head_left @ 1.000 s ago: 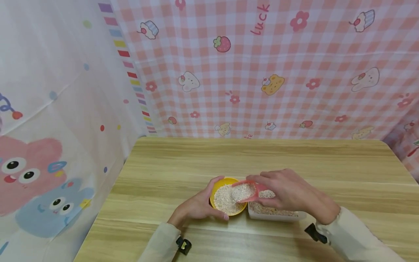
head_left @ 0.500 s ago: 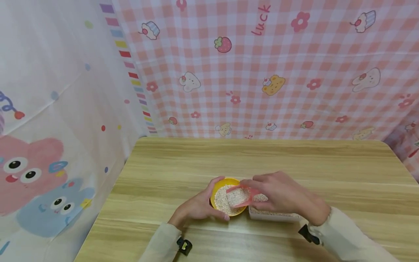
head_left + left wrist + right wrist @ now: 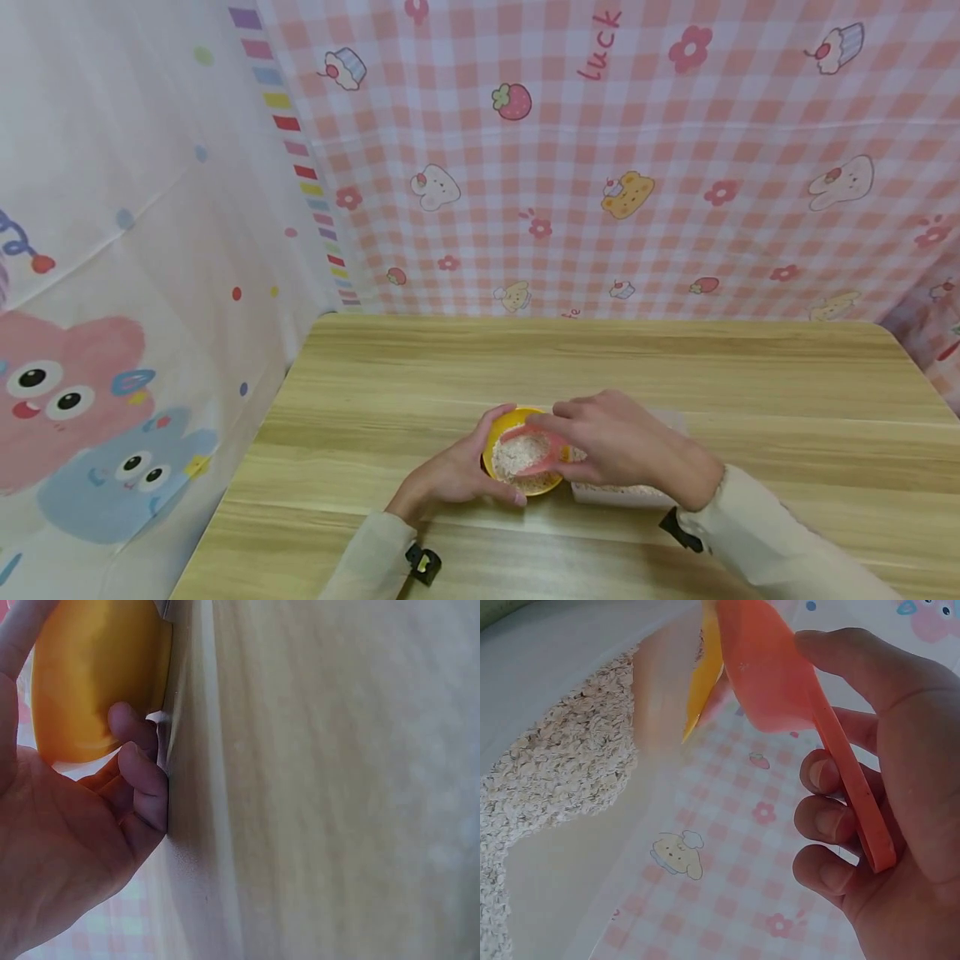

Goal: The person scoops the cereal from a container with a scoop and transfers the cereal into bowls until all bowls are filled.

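Note:
A yellow bowl [image 3: 523,413] with oat flakes in it stands on the table. My left hand [image 3: 459,468] holds it from the left, thumb at the near side and fingers round the far side; in the left wrist view the bowl's outer wall [image 3: 97,675] rests against the fingers. My right hand [image 3: 626,442] grips a pink scoop [image 3: 553,452] by its handle. The scoop's head is over the bowl, with pale flakes [image 3: 522,451] at its mouth. In the right wrist view the fingers curl round the scoop's handle [image 3: 851,776].
Right beside the bowl, partly under my right hand, stands a translucent box [image 3: 622,498]. Oat flakes [image 3: 570,742] lie in it. The wooden table [image 3: 420,367] meets a checked pink cloth [image 3: 465,242] at the back and a white printed cloth [image 3: 187,250] at the left.
My right hand has moved left with the scoop, from the bowl's right rim to over its middle. The left hand and the bowl stay in place.

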`<state>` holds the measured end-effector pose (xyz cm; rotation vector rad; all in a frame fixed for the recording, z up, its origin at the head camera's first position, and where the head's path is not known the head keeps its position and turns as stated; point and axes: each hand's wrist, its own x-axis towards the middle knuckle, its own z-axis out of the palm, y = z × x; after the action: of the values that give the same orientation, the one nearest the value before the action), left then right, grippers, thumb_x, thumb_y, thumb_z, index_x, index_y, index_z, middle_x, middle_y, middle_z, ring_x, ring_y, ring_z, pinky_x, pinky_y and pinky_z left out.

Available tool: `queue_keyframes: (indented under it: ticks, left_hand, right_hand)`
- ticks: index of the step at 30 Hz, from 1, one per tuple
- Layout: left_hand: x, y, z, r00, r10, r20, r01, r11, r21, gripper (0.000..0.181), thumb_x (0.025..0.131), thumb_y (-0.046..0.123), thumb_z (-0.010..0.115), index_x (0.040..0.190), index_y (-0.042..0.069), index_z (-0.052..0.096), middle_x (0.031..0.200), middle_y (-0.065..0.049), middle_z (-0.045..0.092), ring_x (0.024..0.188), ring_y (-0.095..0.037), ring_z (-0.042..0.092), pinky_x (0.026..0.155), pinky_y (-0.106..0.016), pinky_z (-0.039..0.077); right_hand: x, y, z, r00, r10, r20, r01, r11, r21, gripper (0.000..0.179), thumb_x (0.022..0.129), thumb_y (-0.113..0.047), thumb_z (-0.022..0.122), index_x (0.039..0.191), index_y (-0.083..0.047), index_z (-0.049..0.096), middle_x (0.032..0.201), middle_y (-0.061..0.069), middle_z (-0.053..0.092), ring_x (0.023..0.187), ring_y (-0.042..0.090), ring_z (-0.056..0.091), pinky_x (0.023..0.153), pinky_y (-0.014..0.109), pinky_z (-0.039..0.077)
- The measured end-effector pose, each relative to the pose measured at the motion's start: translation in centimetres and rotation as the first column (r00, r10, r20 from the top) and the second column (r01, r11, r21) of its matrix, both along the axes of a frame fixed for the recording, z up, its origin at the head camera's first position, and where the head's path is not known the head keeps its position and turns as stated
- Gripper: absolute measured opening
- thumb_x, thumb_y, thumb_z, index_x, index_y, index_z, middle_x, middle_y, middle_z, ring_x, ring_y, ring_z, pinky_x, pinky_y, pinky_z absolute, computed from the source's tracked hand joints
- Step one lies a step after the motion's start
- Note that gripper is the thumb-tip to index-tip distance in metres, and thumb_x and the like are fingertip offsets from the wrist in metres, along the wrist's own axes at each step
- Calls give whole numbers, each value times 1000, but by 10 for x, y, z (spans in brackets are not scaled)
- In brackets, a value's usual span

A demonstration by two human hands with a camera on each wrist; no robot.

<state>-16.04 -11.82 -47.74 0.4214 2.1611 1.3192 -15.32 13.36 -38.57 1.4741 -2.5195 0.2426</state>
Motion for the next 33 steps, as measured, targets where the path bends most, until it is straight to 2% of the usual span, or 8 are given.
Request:
queue_keyframes:
  ticks: [4, 8, 13, 19, 27, 33]
  left_hand:
    - [0, 1, 0, 1000, -1, 2, 1, 1000, 12, 115, 70, 34, 91, 154, 43, 14, 150, -1, 42, 135, -24, 41, 115, -56, 24]
    - [-1, 1, 0, 1000, -6, -3, 6, 1000, 24, 115, 70, 31, 91, 154, 42, 14, 147, -2, 45, 134, -24, 42, 115, -55, 25]
    - [-2, 2, -1, 1000, -17, -21, 17, 1000, 9, 114, 71, 31, 91, 155, 41, 14, 147, -2, 45, 133, -23, 43, 115, -54, 26]
    - [-2, 2, -1, 1000, -15, -25, 15, 1000, -15, 115, 71, 33, 91, 154, 41, 13, 150, -3, 42, 134, -24, 42, 114, -55, 26]
    - [-2, 2, 0, 1000, -7, -19, 7, 1000, -5, 109, 70, 34, 91, 145, 57, 17, 150, -3, 41, 130, -23, 44, 114, -54, 26]
    - [-1, 1, -2, 1000, -8, -25, 8, 1000, 16, 109, 70, 32, 92, 146, 55, 17, 152, -2, 39, 133, -24, 41, 115, -55, 24]
  right_hand:
    - [-2, -1, -1, 999, 14, -38, -15, 1000, -15, 45, 81, -39, 80, 117, -14, 67, 74, -7, 59, 54, 2, 41, 46, 16, 30]
    - [-5, -1, 0, 999, -1, -40, 0, 1000, -18, 45, 81, -40, 80, 116, -15, 67, 71, -8, 56, 53, 2, 40, 45, 16, 28]
    - [-8, -1, 4, 999, -38, -26, 39, 999, 24, 47, 82, -39, 79, 120, -15, 66, 75, -7, 59, 55, 4, 44, 46, 17, 34]
    - [-11, 0, 7, 995, -59, -74, 64, 996, 68, 51, 80, -38, 81, 122, -12, 66, 77, -4, 61, 58, 8, 51, 47, 19, 37]
    - [-12, 4, 13, 990, -77, -120, 85, 994, 64, 52, 81, -42, 80, 120, -12, 67, 77, -2, 62, 59, 12, 56, 47, 22, 42]
    - [-13, 8, 16, 980, -84, -182, 105, 989, 107, 53, 78, -41, 82, 121, -13, 66, 77, -2, 62, 62, 15, 60, 47, 24, 43]
